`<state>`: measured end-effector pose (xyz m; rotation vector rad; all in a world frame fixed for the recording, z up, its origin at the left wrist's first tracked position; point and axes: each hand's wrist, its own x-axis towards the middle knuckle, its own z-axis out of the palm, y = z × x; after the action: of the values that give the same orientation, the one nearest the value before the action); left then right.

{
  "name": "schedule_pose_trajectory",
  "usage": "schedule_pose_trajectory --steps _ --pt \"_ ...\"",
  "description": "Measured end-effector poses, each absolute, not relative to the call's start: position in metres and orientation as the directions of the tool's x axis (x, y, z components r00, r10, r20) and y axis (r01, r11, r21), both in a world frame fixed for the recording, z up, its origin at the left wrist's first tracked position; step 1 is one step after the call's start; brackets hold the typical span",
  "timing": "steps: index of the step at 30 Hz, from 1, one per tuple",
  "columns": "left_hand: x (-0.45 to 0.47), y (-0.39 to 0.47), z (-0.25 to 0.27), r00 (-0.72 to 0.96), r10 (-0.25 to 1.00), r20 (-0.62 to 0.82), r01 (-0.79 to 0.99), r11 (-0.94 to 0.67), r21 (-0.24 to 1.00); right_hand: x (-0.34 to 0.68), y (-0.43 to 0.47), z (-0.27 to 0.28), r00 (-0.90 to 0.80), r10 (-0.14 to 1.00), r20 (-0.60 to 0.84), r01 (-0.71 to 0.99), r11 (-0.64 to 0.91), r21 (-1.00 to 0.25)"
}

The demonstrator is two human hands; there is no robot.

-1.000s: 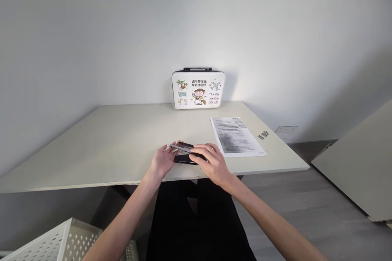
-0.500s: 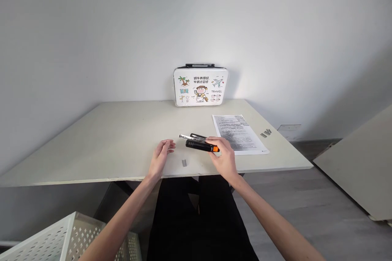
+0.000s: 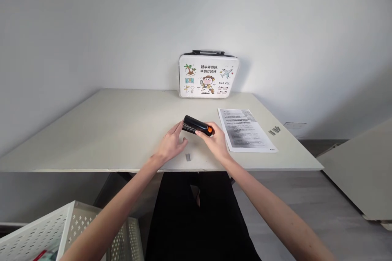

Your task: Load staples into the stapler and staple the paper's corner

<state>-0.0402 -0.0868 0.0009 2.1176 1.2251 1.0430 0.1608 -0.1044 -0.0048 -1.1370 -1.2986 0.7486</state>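
Right hand (image 3: 217,138): fingers grip stapler (image 3: 197,124). Left hand (image 3: 172,142): fingers, half-spread, meet stapler's left end. Surface (image 3: 116,134) extends widely left of stapler; front edge (image 3: 196,169) runs nearer the wearer.

- Stapler (image 3: 196,124): black, orange part at right end
- Lengthwise left-right, right end slightly nearer
- Held over tabletop (image 3: 122,130); open/closed unclear

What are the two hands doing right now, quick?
Left hand: open, thumb spread apart, at one end of the black stapler; contact is hard to tell.
Right hand: closed, holding the black stapler.
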Motion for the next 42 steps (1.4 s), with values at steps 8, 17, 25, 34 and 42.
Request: schedule_pose_trajectory --steps 8,17,25,34,42 --pt "-0.093 -0.054 0.009 -0.010 0.997 0.071 0.030 -0.070 0.997 0.138 -0.012 -0.017 0.127 0.956 0.265 0.194 0.238 -0.952" --pt "-0.129 -0.058 -0.008 0.001 0.980 0.197 0.244 -0.192 0.951 0.099 0.102 -0.028 -0.094 0.953 0.288 0.350 0.302 -0.887" --pt "-0.124 -0.058 -0.007 0.009 0.991 0.134 0.103 -0.134 0.986 0.111 0.031 -0.011 -0.099 0.885 0.455 0.521 0.436 -0.734" --pt "-0.126 -0.043 -0.011 0.150 0.936 0.318 0.540 -0.347 0.767 0.096 -0.146 -0.025 -0.240 0.887 0.395 0.920 0.338 -0.199" --pt "-0.129 -0.030 -0.017 0.410 0.795 0.448 0.788 -0.556 0.266 0.163 -0.122 -0.015 -0.254 0.874 0.413 0.939 0.325 -0.111"
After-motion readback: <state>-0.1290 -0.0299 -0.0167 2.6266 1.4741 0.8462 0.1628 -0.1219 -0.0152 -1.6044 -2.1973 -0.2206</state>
